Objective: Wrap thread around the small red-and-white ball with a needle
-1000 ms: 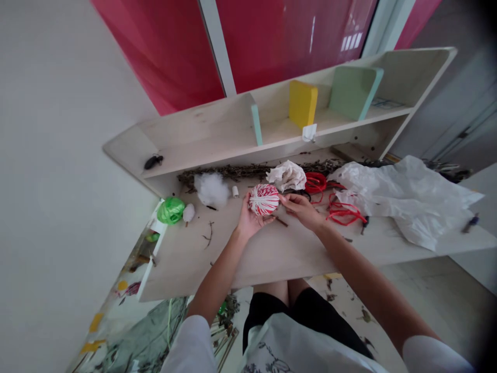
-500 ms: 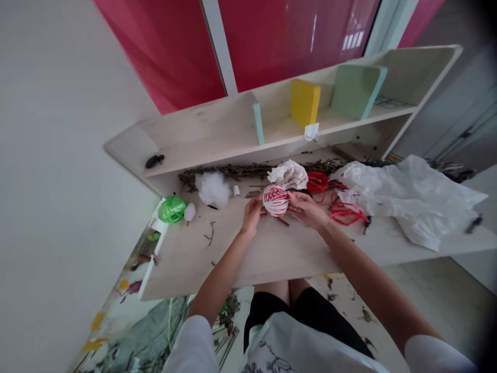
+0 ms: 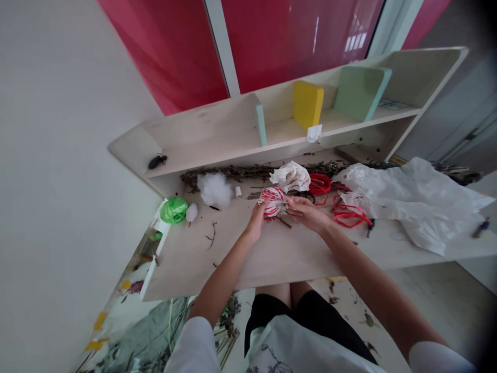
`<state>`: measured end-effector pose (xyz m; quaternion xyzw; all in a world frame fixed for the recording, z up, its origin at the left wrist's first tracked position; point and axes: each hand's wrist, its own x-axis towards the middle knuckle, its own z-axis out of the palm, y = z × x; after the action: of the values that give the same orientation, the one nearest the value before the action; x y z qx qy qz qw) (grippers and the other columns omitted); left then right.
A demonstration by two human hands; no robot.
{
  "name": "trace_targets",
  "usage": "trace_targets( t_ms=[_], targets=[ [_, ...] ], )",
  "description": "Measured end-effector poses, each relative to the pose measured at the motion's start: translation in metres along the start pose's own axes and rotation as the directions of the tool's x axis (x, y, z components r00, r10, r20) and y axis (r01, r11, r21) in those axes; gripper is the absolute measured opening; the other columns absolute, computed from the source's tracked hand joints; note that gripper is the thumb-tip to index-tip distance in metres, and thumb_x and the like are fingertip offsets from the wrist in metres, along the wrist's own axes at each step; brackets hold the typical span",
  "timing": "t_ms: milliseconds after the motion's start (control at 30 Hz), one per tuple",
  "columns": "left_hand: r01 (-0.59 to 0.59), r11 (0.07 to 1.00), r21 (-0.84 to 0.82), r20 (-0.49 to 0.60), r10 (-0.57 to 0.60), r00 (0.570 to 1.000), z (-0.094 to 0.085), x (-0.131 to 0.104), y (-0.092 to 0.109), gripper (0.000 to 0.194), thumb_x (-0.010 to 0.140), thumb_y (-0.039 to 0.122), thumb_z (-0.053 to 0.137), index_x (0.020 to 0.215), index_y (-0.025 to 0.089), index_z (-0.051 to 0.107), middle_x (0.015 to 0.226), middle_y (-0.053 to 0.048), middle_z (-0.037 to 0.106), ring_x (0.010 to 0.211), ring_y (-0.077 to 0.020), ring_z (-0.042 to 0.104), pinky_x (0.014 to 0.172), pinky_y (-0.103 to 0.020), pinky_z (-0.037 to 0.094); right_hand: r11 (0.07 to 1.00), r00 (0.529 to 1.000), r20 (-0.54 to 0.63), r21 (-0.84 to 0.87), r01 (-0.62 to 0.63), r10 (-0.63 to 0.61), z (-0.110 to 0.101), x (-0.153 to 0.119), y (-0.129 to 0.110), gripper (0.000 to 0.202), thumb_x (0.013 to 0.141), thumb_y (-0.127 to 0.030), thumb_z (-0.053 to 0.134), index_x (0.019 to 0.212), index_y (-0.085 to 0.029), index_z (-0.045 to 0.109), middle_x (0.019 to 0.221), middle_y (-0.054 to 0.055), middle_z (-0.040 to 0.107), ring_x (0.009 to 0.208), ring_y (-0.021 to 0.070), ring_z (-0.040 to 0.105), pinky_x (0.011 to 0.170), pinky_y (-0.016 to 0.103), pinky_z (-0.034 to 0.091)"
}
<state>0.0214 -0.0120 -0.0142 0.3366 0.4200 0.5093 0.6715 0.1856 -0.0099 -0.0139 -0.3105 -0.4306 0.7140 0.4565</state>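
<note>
Head view: over a pale desk (image 3: pixel 186 261), the left hand (image 3: pixel 255 223) wraps its fingers around a red-and-white yarn ball (image 3: pixel 273 196) from eight o'clock. The right hand (image 3: pixel 306 213) pinches a white strand (image 3: pixel 282 202) between its fingers at the ball's three o'clock edge. Crumpled paper (image 3: pixel 290 176) lies near it at one o'clock, white fluff (image 3: pixel 215 189) at nine, a plastic bag (image 3: pixel 419 199) at three.

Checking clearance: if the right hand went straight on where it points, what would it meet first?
Probably the red-and-white yarn ball in the left hand; any gap is hard to judge.
</note>
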Motion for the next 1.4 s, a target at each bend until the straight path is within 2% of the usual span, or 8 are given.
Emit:
trace_targets(
  t_ms=[200, 367, 500, 667, 833, 1100, 1233, 1400],
  targets=[
    [0.120, 0.977, -0.175, 0.064, -0.111, 0.992, -0.003, 0.002, 0.005, 0.033, 0.080, 0.042, 0.053, 0.100, 0.018, 0.063, 0.090, -0.006, 0.071, 0.085, -0.0209, 0.068, 0.074, -0.034, 0.055, 0.998, 0.997, -0.074, 0.057, 0.038, -0.034, -0.004, 0.002, -0.003, 0.038, 0.062, -0.046, 0.080, 0.072, -0.019, 0.054, 0.058, -0.007, 0.031, 0.049, 0.0060, 0.021, 0.046, 0.024, 0.018],
    [0.206, 0.935, -0.290, 0.171, -0.162, 0.972, -0.011, 0.002, 0.014, 0.053, 0.083, 0.058, 0.044, 0.109, 0.016, 0.062, 0.099, -0.012, 0.070, 0.090, -0.0248, 0.068, 0.077, -0.037, 0.053, 0.999, 0.993, -0.113, 0.022, 0.038, -0.035, -0.004, 0.002, -0.004, 0.037, 0.064, -0.048, 0.078, 0.072, -0.020, 0.055, 0.056, -0.008, 0.028, 0.050, 0.0066, 0.021, 0.048, 0.024, 0.021],
    [0.258, 0.916, -0.309, 0.230, -0.192, 0.954, -0.014, 0.001, 0.019, 0.063, 0.082, 0.066, 0.042, 0.117, 0.016, 0.060, 0.105, -0.013, 0.070, 0.093, -0.0249, 0.067, 0.077, -0.035, 0.053, 0.998, 0.991, -0.123, -0.030, 0.057, -0.061, -0.002, 0.001, -0.005, 0.039, 0.061, -0.048, 0.079, 0.067, -0.020, 0.052, 0.055, -0.007, 0.028, 0.050, 0.0068, 0.023, 0.048, 0.024, 0.021],
    [0.255, 0.908, -0.333, 0.185, -0.202, 0.962, -0.015, 0.005, 0.015, 0.058, 0.084, 0.061, 0.042, 0.117, 0.017, 0.059, 0.100, -0.012, 0.071, 0.090, -0.0232, 0.068, 0.073, -0.032, 0.052, 0.996, 0.992, -0.114, -0.072, 0.047, -0.055, 0.003, 0.000, -0.007, 0.041, 0.058, -0.049, 0.080, 0.062, -0.020, 0.052, 0.052, -0.007, 0.031, 0.048, 0.0062, 0.023, 0.046, 0.024, 0.020],
    [0.285, 0.900, -0.330, 0.142, -0.251, 0.958, -0.020, 0.010, 0.011, 0.068, 0.081, 0.068, 0.034, 0.113, 0.015, 0.060, 0.090, -0.012, 0.071, 0.079, -0.0228, 0.068, 0.066, -0.030, 0.050, 0.998, 0.986, -0.158, -0.049, 0.049, -0.056, 0.002, 0.002, -0.005, 0.039, 0.057, -0.048, 0.080, 0.070, -0.019, 0.057, 0.055, -0.007, 0.037, 0.047, 0.0054, 0.024, 0.046, 0.025, 0.022],
    [0.270, 0.936, -0.225, 0.142, -0.242, 0.960, -0.018, 0.010, 0.008, 0.063, 0.083, 0.065, 0.031, 0.111, 0.017, 0.061, 0.081, -0.009, 0.072, 0.068, -0.0230, 0.068, 0.053, -0.027, 0.044, 0.996, 0.970, -0.235, 0.037, 0.078, -0.067, -0.007, 0.005, -0.004, 0.035, 0.060, -0.044, 0.079, 0.081, -0.021, 0.062, 0.053, -0.009, 0.026, 0.046, 0.0067, 0.020, 0.046, 0.023, 0.024],
    [0.236, 0.948, -0.212, 0.150, -0.207, 0.967, -0.014, 0.008, 0.006, 0.060, 0.084, 0.062, 0.032, 0.116, 0.018, 0.059, 0.089, -0.010, 0.072, 0.073, -0.0246, 0.069, 0.054, -0.028, 0.045, 0.995, 0.958, -0.275, 0.032, 0.097, -0.084, -0.008, 0.004, -0.007, 0.036, 0.061, -0.043, 0.076, 0.087, -0.021, 0.063, 0.052, -0.010, 0.022, 0.046, 0.0071, 0.017, 0.045, 0.023, 0.022],
    [0.209, 0.948, -0.240, 0.155, -0.175, 0.972, -0.012, 0.006, 0.008, 0.064, 0.084, 0.064, 0.030, 0.116, 0.016, 0.059, 0.082, -0.010, 0.072, 0.069, -0.0237, 0.068, 0.055, -0.028, 0.046, 0.997, 0.960, -0.269, -0.005, 0.083, -0.081, -0.003, 0.004, -0.007, 0.037, 0.059, -0.044, 0.077, 0.085, -0.021, 0.064, 0.051, -0.010, 0.024, 0.045, 0.0068, 0.020, 0.045, 0.024, 0.023]
  ],
)
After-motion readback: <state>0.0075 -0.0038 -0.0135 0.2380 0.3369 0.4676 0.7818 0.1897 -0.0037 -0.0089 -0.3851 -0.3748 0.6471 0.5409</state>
